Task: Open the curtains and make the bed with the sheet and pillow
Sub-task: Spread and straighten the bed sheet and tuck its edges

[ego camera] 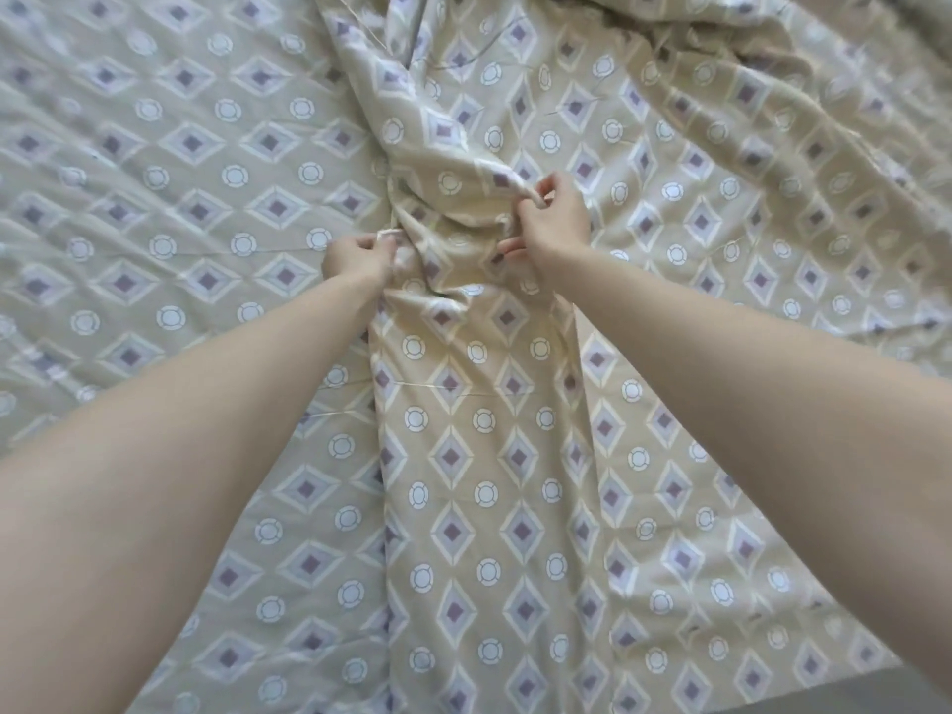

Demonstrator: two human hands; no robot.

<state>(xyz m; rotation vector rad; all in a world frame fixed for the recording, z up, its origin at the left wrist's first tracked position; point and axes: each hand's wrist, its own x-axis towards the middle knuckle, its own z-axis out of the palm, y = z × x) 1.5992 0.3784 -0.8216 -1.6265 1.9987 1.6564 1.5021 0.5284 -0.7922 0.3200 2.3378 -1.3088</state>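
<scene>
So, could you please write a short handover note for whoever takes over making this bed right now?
Left hand: pinches an edge of the patterned sheet.
Right hand: grips a bunched fold of the same sheet.
Sheet: on the bed, flat at the left, gathered into a ridge down the middle, rumpled at the upper right.
Done: the sheet is on the bed.
Left: spread and smooth it, then place the pillow. The pillow and curtains are not in view.

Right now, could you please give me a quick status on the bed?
Left hand and right hand both pinching the patterned sheet. Sheet bunched in a ridge, not spread flat. No obstruction seen.
</scene>
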